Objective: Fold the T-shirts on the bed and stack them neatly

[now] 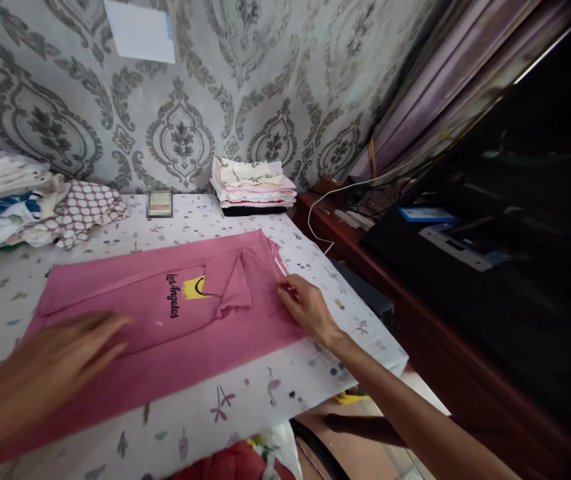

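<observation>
A pink T-shirt (155, 360) with "Los Angeles" lettering and a yellow patch print lies across the white patterned sheet (245, 393). Part of it is folded over, and a sleeve (238, 290) rests on top near the print. My left hand (80, 347), a little smeared by motion, is over the shirt's left part with its fingers stretched out; whether it touches the cloth I cannot tell. At the right end, by the collar, my right hand (308, 307) has thumb and fingers closed on the edge of the shirt.
A stack of folded clothes (253, 187) stands against the wall. More clothes (10, 193) are heaped at the far left, with a small blurred-out item (159, 203) between. To the right are a dark red cabinet (415, 333) and a white cable (315, 207). Red cloth (235, 463) lies below the sheet's front edge.
</observation>
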Action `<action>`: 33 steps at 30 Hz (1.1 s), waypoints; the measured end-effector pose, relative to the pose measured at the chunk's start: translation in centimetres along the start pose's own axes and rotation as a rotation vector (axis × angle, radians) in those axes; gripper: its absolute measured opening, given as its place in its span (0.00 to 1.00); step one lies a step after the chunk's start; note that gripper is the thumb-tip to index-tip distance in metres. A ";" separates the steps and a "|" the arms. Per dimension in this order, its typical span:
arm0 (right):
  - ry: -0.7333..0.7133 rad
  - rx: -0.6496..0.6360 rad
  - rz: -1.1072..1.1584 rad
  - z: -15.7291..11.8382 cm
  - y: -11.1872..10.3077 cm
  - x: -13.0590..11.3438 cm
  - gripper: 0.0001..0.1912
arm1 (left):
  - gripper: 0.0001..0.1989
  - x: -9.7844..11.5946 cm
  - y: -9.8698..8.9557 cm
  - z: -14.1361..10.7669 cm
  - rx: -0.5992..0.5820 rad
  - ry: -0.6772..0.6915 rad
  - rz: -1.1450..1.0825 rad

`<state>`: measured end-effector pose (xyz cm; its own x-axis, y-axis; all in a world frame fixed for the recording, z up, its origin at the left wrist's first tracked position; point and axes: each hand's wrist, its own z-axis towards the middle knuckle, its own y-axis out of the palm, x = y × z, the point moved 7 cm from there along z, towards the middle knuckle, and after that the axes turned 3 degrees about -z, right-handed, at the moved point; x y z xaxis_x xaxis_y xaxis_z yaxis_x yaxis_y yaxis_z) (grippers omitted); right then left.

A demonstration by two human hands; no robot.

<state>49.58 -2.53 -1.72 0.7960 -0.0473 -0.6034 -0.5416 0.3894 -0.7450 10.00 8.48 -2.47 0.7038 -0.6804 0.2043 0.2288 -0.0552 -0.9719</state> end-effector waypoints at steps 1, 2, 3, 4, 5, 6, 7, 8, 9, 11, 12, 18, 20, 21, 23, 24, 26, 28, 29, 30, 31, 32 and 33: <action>-0.018 0.013 -0.056 -0.3 -0.2 -0.2 0.11 | 0.23 3.1 0.0 1.6 -0.047 0.059 -0.053; -0.029 0.023 -0.101 -0.6 -0.3 -0.3 0.11 | 0.23 6.3 0.0 3.1 -0.079 0.130 -0.100; -0.033 0.034 -0.139 -1.0 -0.5 -0.2 0.12 | 0.22 9.5 0.1 4.5 -0.096 0.199 -0.133; -0.030 0.044 -0.168 -1.4 -0.6 0.0 0.12 | 0.21 12.3 0.3 5.9 -0.105 0.259 -0.153; -0.020 0.054 -0.189 -1.8 -0.8 0.2 0.13 | 0.20 14.8 0.6 7.1 -0.107 0.315 -0.164; -0.004 0.064 -0.202 -2.2 -0.9 0.6 0.13 | 0.21 16.7 1.1 8.2 -0.107 0.352 -0.160; 0.020 0.071 -0.207 -2.6 -1.1 1.0 0.14 | 0.21 18.1 1.6 9.2 -0.099 0.371 -0.142; 0.051 0.075 -0.202 -3.1 -1.3 1.4 0.16 | 0.22 19.0 2.1 10.0 -0.092 0.378 -0.118; 0.085 0.077 -0.192 -3.5 -1.5 1.8 0.17 | 0.23 19.4 2.6 10.8 -0.085 0.370 -0.096; 0.148 0.082 -0.168 -4.2 -1.8 2.5 0.19 | 0.24 19.1 3.3 12.2 -0.076 0.332 -0.105; 0.170 0.085 -0.157 -4.5 -2.0 2.7 0.19 | 0.24 18.5 3.4 12.7 -0.075 0.298 -0.136; 0.183 0.101 -0.138 -5.1 -2.8 3.0 0.22 | 0.19 11.3 3.1 14.4 -0.086 -0.006 -0.275; 0.179 0.100 -0.141 -5.2 -2.9 3.1 0.21 | 0.19 9.6 3.2 14.2 -0.107 -0.023 -0.357; 0.180 0.098 -0.142 -5.2 -2.9 3.2 0.21 | 0.20 8.9 3.2 14.0 -0.113 -0.023 -0.409; 0.182 0.091 -0.142 -5.3 -2.9 3.4 0.21 | 0.21 7.5 2.9 13.1 -0.124 -0.022 -0.514; 0.182 0.091 -0.142 -5.3 -2.9 3.6 0.21 | 0.21 6.7 2.7 12.5 -0.143 -0.028 -0.559; 0.183 0.093 -0.148 -5.3 -2.8 3.8 0.21 | 0.20 5.0 2.2 11.0 -0.242 -0.064 -0.633; 0.183 0.093 -0.159 -5.3 -2.6 3.8 0.22 | 0.20 2.9 1.7 8.8 -0.417 -0.129 -0.681; 0.185 0.089 -0.165 -5.3 -2.6 3.7 0.22 | 0.19 1.8 1.3 7.6 -0.506 -0.168 -0.692; 0.189 0.079 -0.171 -5.3 -2.5 3.7 0.23 | 0.18 0.6 0.8 6.3 -0.583 -0.208 -0.695; 0.195 0.067 -0.180 -5.3 -2.5 3.6 0.23 | 0.18 -0.7 0.1 5.0 -0.639 -0.248 -0.691; 0.203 0.049 -0.195 -5.3 -2.5 3.5 0.23 | 0.17 -2.0 -0.6 3.8 -0.673 -0.284 -0.680; 0.213 0.033 -0.221 -5.2 -2.6 3.5 0.23 | 0.16 -3.2 -1.3 2.7 -0.690 -0.315 -0.669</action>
<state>52.37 -8.45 -3.37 0.8169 -0.3250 -0.4766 -0.3497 0.3781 -0.8572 9.31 12.69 -1.56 0.7417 -0.1370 0.6566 0.2722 -0.8332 -0.4814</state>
